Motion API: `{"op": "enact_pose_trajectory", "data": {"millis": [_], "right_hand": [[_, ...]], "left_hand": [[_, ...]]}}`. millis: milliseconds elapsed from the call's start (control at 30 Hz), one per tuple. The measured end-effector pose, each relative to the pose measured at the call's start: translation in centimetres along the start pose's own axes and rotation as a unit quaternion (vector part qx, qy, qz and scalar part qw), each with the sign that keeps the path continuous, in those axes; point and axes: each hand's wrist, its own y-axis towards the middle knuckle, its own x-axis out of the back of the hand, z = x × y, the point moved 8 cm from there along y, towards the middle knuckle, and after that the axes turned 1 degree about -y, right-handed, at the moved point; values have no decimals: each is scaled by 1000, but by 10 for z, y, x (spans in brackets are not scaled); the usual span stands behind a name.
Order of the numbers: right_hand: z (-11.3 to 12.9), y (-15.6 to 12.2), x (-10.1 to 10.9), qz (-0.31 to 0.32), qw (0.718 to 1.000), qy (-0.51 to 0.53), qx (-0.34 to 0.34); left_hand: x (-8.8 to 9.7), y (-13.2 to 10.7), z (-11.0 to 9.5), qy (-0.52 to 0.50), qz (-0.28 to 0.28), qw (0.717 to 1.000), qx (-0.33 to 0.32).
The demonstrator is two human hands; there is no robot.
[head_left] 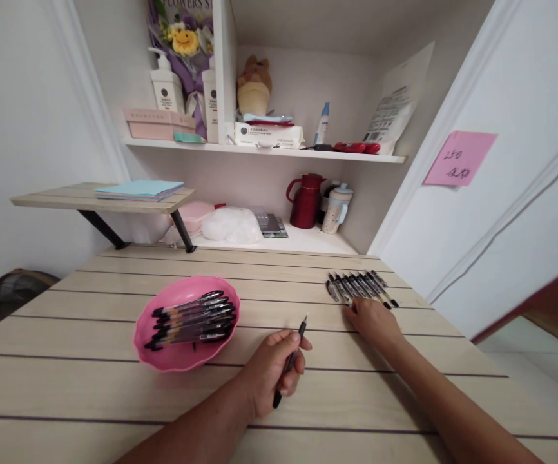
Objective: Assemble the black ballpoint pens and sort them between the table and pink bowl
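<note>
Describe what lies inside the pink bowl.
A pile of pens with black ends lies in the pink bowl. The pile covers the bottom beneath, so any pens hidden there cannot be counted.

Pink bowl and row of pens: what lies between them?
Tabletop, with the left hand, holding a pen, slightly nearer the camera; the head view shows it.

We look from one head-worn camera, forward and down over the tabletop point(90, 393), our left hand point(272, 367) near at lower centre, our right hand point(374, 319) right of centre, the shelves point(259, 152) farther off above.
</note>
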Motion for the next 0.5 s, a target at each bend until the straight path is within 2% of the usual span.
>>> {"op": "enact_pose_trajectory", "data": {"millis": [300, 500], "right_hand": [[4, 2, 5, 0, 1000, 9, -6], [-26, -2, 11, 10, 999, 18, -29]], "left_hand": [[0, 1, 1, 0, 6, 1000, 2], [-1, 0, 0, 1, 3, 1000, 1]]}}
